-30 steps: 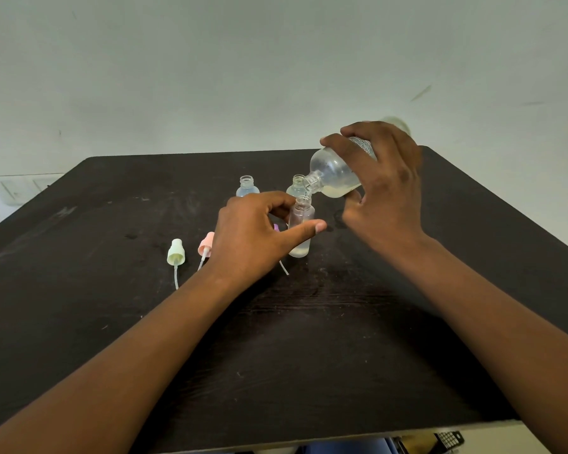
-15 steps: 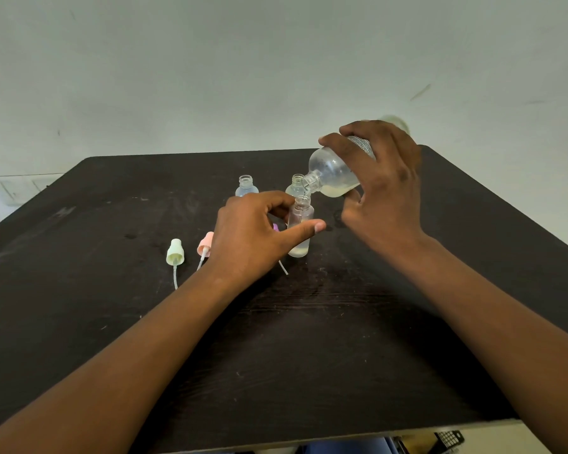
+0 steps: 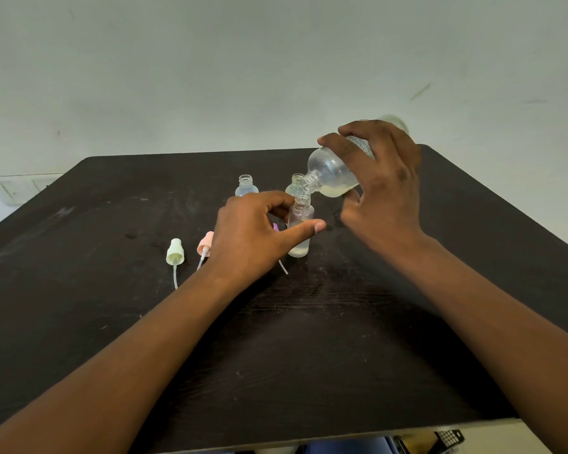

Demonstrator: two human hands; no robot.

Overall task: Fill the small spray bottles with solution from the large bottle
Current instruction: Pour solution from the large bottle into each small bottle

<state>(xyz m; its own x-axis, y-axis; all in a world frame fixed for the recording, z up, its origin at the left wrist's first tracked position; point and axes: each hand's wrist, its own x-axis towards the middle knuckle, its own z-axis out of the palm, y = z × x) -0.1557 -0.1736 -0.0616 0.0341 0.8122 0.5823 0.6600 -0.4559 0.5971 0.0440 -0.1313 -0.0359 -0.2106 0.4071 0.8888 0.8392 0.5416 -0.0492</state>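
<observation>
My right hand (image 3: 384, 188) grips the large clear bottle (image 3: 332, 173), tilted with its mouth down-left over a small clear spray bottle (image 3: 299, 231). Pale liquid lies in the large bottle's shoulder and a little in the small bottle's base. My left hand (image 3: 256, 234) holds that small bottle between thumb and fingers as it stands upright on the black table (image 3: 309, 339). Two other small open bottles stand behind: one (image 3: 246, 186) to the left, one (image 3: 295, 185) partly hidden by the large bottle's neck.
Loose spray caps with dip tubes lie left of my left hand: a pale green one (image 3: 175, 252) and a pink one (image 3: 205, 244). A purple cap (image 3: 276, 227) peeks out from behind my hand. A pale wall rises behind the table.
Both hands and the bottles have kept their positions. The large bottle stays tilted over the small bottle.
</observation>
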